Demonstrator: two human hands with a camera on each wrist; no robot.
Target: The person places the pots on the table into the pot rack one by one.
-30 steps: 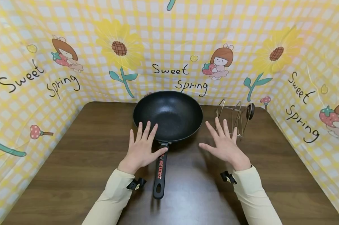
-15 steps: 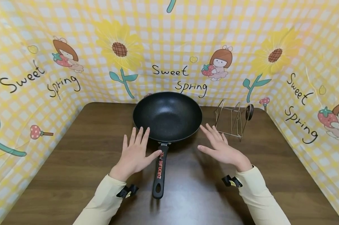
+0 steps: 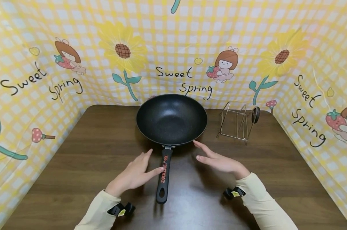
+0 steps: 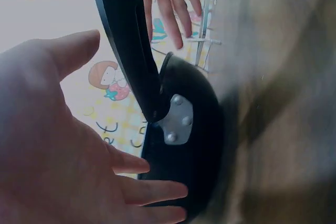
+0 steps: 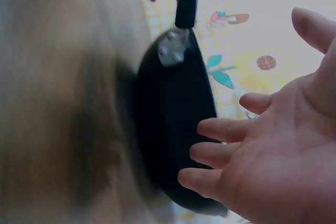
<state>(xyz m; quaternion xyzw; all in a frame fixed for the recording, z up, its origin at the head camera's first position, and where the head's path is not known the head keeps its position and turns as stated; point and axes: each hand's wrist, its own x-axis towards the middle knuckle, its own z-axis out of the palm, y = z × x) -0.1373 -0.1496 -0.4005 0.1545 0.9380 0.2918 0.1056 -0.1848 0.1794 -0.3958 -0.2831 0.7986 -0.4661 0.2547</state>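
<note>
A black wok-shaped frying pan [image 3: 171, 119] sits on the brown table, its long black handle [image 3: 164, 174] with red lettering pointing toward me. My left hand [image 3: 134, 174] is just left of the handle, fingers extended; its thumb overlaps the handle in the head view. In the left wrist view a gap shows between that thumb and the handle, beside the riveted metal bracket [image 4: 178, 121]. To the right, my right hand [image 3: 217, 161] has its fingers loosely extended, fingertips close to the pan's front right rim. Neither hand grips anything.
A thin metal wire rack [image 3: 236, 124] stands at the back right, with a dark round disc [image 3: 255, 115] on its right side. Yellow checked cloth [image 3: 173, 41] surrounds the wooden table [image 3: 84, 153] at the back and sides.
Both hands have come down and back from beside the pan's body. The left is now lower beside the handle; the right has turned and shifted left, away from the rack. The pan stays still.
</note>
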